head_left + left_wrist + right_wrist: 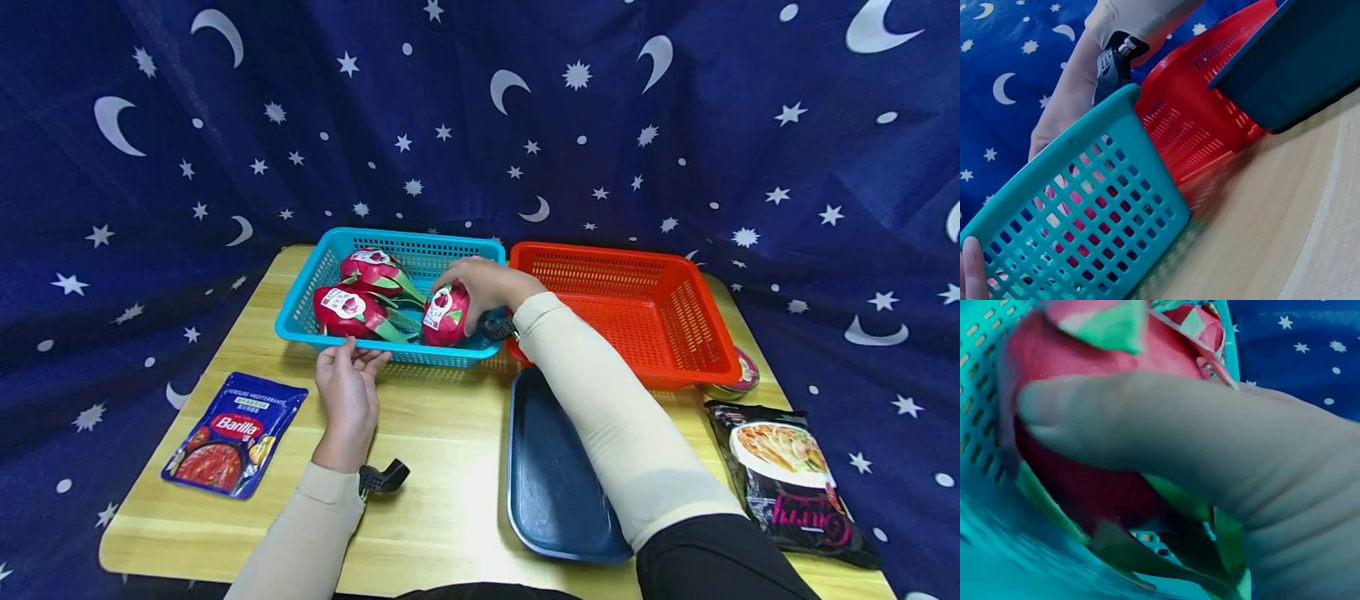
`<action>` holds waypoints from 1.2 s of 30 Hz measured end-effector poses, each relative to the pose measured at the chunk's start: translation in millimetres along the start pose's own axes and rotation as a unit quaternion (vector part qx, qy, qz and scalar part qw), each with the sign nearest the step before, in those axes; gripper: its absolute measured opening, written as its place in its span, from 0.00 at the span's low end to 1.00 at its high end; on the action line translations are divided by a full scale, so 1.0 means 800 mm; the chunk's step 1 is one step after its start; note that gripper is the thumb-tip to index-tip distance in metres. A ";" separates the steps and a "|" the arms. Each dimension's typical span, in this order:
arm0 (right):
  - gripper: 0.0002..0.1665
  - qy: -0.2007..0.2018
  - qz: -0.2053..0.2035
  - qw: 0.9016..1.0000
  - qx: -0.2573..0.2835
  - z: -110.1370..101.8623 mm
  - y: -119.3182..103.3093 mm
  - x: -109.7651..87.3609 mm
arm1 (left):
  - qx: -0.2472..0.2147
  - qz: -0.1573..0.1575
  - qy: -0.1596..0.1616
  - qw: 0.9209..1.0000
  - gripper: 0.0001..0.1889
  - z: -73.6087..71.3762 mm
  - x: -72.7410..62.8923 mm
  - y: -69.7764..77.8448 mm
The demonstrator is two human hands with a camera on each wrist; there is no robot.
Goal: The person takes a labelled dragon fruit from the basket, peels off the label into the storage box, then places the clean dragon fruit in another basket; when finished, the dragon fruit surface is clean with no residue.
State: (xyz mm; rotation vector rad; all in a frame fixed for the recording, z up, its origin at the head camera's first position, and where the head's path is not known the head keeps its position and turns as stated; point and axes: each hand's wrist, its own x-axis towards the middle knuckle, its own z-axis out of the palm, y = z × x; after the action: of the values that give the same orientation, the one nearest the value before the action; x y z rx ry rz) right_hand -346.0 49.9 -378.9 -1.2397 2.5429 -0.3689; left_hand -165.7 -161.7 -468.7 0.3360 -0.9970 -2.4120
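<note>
Black sleeve [720, 558] nearest the camera, lower right, with a beige arm cover [615, 425] running on from it across the navy tray [555, 475] to the right wrist. Matching left arm cover [300, 542] comes up from the bottom edge; each wrist carries a small black wrist camera [386, 477]

Hands:
- right hand [483, 283] grasping the held dragon fruit [444, 321], at the right end inside the teal basket [435, 247]. Right wrist view has the thumb laid across its red skin, green leaf tips around it, a bit blurred. Can't tell if the fruit is clear of the basket floor
- left hand [351, 396] at the basket's near rim, fingertips touching it, left of the middle. Left wrist view only catches part of it at the edge, so can't tell if it pinches the rim or just rests there

Same basket, left half: front dragon fruit [337, 310] by the near wall, back dragon fruit [369, 268] just behind it. Both lie on their sides, green leaves pointing right, white labels up

Red basket [622, 333] just right of the teal one, perforated sides. Navy tray in front of it, partly hidden by the right arm. Round tin [745, 373] at the red basket's near right corner, partly covered by it. Dark curry packet [791, 483] in front of the tin, at the desk's right edge. Blue Barilla pouch [236, 437] flat on the left side of the wooden desk [435, 508]. Navy star-and-moon cloth [450, 92] behind everything
</note>
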 end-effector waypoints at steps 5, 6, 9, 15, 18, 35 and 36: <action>0.45 0.028 0.004 1.000 0.002 -0.009 -0.002 -0.002 | -0.001 0.006 -0.001 1.000 0.06 0.000 0.002 0.002; 0.45 0.026 0.003 1.000 0.001 -0.009 -0.003 -0.002 | 0.000 0.007 -0.001 1.000 0.06 0.000 0.003 0.002; 0.45 0.015 0.003 1.000 -0.004 -0.011 -0.006 0.000 | 0.002 0.006 0.000 1.000 0.06 0.000 0.003 0.002; 0.44 -0.004 0.019 1.000 -0.001 -0.012 -0.011 0.002 | 0.002 0.005 0.001 1.000 0.05 0.000 0.002 0.002; 0.43 0.002 0.021 1.000 -0.006 -0.011 -0.012 0.001 | 0.001 0.004 -0.001 1.000 0.05 -0.001 0.002 0.001; 0.42 0.173 0.024 0.977 0.125 -0.027 -0.010 -0.046 | -0.008 0.003 0.001 1.000 0.07 -0.001 0.001 0.000; 0.42 0.183 0.023 0.974 0.128 -0.027 -0.012 -0.050 | -0.009 0.003 0.002 1.000 0.07 -0.002 0.001 -0.001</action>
State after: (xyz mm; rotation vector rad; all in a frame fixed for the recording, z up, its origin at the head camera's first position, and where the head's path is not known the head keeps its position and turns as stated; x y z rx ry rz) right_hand -323.4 78.0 -350.1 -1.0966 2.6988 -0.9613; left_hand -165.9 -162.5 -470.1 0.3311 -0.9732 -2.4122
